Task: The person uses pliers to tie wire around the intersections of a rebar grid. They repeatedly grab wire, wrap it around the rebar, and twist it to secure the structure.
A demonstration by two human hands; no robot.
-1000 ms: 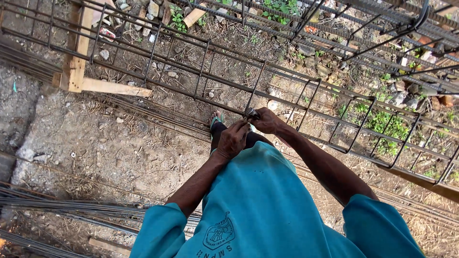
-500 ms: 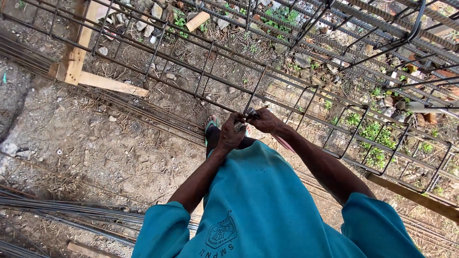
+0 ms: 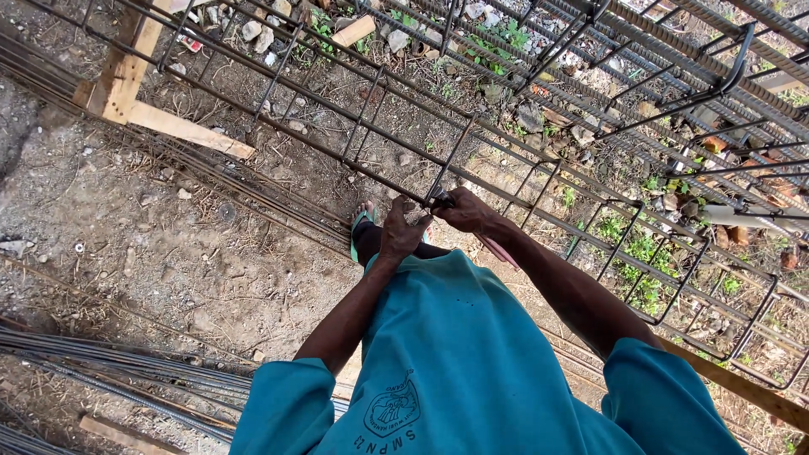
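Left hand closed around lower long bar of rebar cage, right where stirrup crosses it. Right hand clamped on small metal tying tool, tip at same crossing; pinkish handle sticks out below wrist. Tie wire itself too small to see. Step in hand, by look: binding stirrup to bar at this joint. Next move calls for firm hold on bar and steady turning of tool, tip kept on joint. Loose rebar bundle lies on ground, wooden plank under cage.
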